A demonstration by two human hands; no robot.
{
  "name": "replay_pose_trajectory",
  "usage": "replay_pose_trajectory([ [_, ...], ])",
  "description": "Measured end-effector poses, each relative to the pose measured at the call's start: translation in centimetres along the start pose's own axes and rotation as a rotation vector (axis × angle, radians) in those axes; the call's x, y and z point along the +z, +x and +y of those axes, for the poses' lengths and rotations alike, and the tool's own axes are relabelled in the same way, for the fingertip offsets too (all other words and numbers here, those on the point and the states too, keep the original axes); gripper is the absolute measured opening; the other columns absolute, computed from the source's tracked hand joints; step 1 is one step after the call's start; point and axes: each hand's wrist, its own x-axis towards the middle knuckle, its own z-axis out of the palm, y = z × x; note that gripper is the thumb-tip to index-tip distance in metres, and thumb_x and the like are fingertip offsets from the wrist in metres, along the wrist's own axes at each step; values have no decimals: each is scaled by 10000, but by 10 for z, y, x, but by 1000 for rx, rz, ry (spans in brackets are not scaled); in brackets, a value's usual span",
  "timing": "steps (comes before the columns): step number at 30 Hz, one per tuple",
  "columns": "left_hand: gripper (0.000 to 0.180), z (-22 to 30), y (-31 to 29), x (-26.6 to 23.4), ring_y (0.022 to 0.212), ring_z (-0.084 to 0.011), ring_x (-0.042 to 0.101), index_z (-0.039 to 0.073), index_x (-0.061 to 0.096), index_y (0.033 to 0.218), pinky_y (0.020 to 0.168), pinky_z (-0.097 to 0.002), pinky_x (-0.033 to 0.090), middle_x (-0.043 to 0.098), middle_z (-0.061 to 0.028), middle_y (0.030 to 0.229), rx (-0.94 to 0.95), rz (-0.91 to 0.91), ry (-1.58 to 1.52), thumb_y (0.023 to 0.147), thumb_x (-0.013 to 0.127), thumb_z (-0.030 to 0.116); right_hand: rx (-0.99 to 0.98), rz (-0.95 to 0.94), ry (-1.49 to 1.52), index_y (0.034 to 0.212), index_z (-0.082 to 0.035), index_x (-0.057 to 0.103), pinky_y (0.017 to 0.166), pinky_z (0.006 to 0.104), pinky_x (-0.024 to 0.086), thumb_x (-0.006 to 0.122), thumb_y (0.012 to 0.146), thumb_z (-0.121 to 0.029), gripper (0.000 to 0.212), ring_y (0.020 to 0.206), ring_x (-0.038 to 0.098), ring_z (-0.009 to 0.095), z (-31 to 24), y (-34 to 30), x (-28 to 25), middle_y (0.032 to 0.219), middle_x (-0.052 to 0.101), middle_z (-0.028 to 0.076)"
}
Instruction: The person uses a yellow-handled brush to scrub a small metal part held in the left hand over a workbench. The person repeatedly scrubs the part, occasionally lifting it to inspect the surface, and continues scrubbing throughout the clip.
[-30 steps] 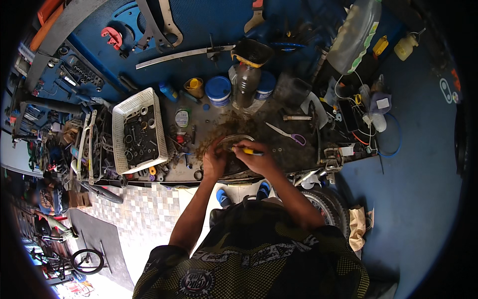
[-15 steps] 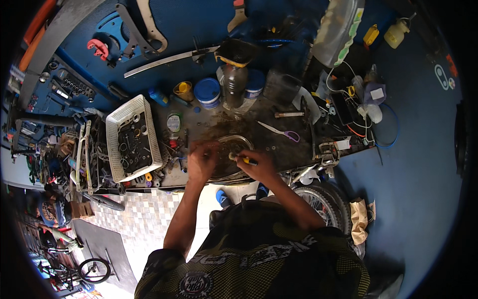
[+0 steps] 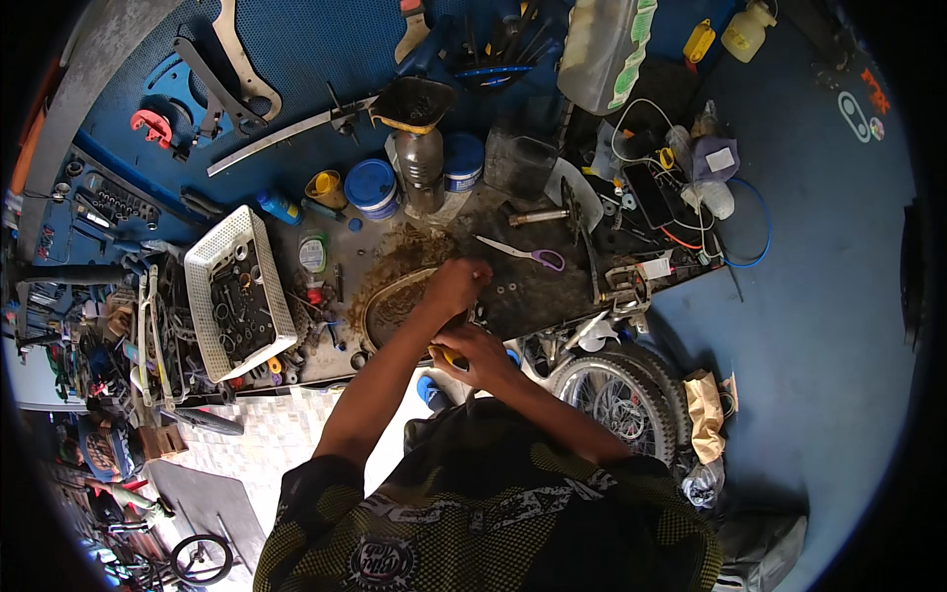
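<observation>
My left hand (image 3: 459, 287) is over the dark, oily bench top, its fingers curled; whatever they may hold is hidden. Just nearer to me, my right hand (image 3: 475, 357) is closed round a yellow-and-black handled tool (image 3: 455, 358), whose working end does not show. A pale curved rim (image 3: 367, 314), perhaps of an oval tray, lies partly under my left forearm. Small washers (image 3: 505, 288) lie right of my left hand. Beyond them are purple-handled scissors (image 3: 546, 259), their blades pointing left.
A white plastic basket (image 3: 278, 340) of metal parts stands left. At the back are blue-lidded tubs (image 3: 371, 185) and a dark bottle with a funnel (image 3: 422, 173). A vise (image 3: 626, 288) sits at the right edge, above bicycle wheels (image 3: 617, 405). A green-labelled bottle (image 3: 313, 252) stands near the basket.
My left hand has moved right, across in front of my right hand. My right hand has drawn back toward me with the yellow-and-black tool. The whole view has shifted slightly.
</observation>
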Motion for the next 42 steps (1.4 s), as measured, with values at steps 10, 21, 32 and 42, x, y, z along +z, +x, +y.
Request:
replay_pose_trajectory([
  [10, 254, -29, -63, -67, 972, -361, 763, 94, 773, 1195, 814, -414, 608, 777, -193, 1108, -89, 330, -1, 959, 690, 137, 175, 164, 186, 1065, -123, 759, 715, 389, 586, 807, 912, -256, 209, 807, 742, 289, 11, 12, -11, 923, 764, 85],
  [21, 506, -75, -202, -39, 1355, -307, 586, 112, 712, 1333, 1269, -624, 214, 665, -136, 1406, 104, 5, 700, 1055, 536, 497, 285, 203, 320, 1110, -59, 752, 694, 298, 527, 782, 954, -211, 220, 733, 682, 142, 16, 61, -35, 790, 713, 94],
  [32, 180, -84, -182, -57, 1063, -286, 729, 78, 759, 1112, 1121, -460, 460, 787, -109, 1029, 7, -106, 391, 958, 695, 146, 83, 45, -15, 1083, -100, 760, 740, 363, 567, 813, 922, -285, 251, 831, 731, 251, 10, 44, -19, 910, 756, 96],
  [42, 288, -66, -132, -40, 880, -146, 761, 24, 724, 1221, 800, -306, 579, 810, -127, 961, -303, 532, -642, 934, 703, 39, 293, 54, 333, 1045, -59, 715, 692, 312, 528, 745, 977, -252, 206, 738, 654, 170, 8, 46, -4, 807, 698, 56],
])
